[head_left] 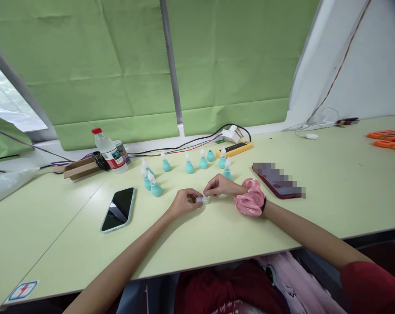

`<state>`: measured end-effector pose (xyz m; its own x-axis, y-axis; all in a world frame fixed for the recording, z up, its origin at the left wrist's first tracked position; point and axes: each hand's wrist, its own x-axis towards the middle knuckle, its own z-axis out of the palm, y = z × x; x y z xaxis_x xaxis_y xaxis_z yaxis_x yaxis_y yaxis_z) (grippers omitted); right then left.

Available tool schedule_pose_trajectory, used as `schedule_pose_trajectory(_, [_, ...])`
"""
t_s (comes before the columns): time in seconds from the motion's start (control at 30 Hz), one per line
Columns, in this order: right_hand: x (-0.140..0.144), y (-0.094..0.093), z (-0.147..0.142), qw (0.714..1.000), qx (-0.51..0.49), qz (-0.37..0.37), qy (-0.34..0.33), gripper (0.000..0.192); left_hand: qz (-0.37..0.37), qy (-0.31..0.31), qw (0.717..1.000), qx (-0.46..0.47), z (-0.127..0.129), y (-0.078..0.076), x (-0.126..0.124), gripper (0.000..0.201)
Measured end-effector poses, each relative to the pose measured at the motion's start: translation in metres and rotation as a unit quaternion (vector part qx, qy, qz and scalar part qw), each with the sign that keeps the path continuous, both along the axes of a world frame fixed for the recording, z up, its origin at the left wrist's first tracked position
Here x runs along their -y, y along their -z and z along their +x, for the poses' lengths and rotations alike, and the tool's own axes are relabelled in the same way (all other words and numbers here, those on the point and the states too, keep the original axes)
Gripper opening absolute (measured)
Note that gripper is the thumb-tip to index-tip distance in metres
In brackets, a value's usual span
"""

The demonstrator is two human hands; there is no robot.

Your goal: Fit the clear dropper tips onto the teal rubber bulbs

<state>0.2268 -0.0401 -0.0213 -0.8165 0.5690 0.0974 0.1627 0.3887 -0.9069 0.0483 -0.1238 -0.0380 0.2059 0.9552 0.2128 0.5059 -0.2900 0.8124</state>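
Note:
My left hand [185, 201] pinches a small clear plastic piece [202, 200] just above the table. Close beside it, my right hand [219, 186] has its thumb and fingertips pressed together near the piece's right end; what it holds, if anything, is too small to make out. A pink scrunchie [250, 198] circles my right wrist. Beyond the hands stand several teal squeeze bulbs with clear pointed tips, among them a front-left bulb [156, 188], a middle bulb [189, 167] and a bulb [227, 173] behind my right hand. One teal bulb [210, 155] at the back has no tip.
A phone [118, 210] lies left of my hands and a red-edged phone [277, 181] right. Behind are a bottle [110, 152], a can [121, 151], a cardboard tray [81, 168], a yellow power strip [235, 149] and cables. Orange scissors [389, 140] lie far right.

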Motion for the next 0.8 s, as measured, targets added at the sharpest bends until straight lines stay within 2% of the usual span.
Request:
schedule_pose_trajectory(0.1, [-0.0006,0.0051,-0.0022,0.999,0.028,-0.024,0.002,0.03,0.021,-0.006,1.0,-0.017,0.0001,0.0025,-0.0002,0.015])
schedule_pose_trajectory(0.3, [-0.0019,0.0104,-0.0035,0.999,0.038,-0.03,0.004,0.033,0.019,0.004,1.0,-0.02,0.0012,0.0045,-0.0013,0.017])
schedule_pose_trajectory(0.63, [-0.0033,0.0096,-0.0021,0.999,0.044,-0.015,0.001,0.031,0.016,0.002,1.0,-0.017,0.0019,0.002,-0.0001,0.018])
schedule_pose_trajectory(0.8, [-0.0001,0.0098,-0.0039,0.999,0.027,0.016,0.013,0.031,0.02,-0.005,1.0,-0.02,0.0026,0.0015,0.0005,0.018])
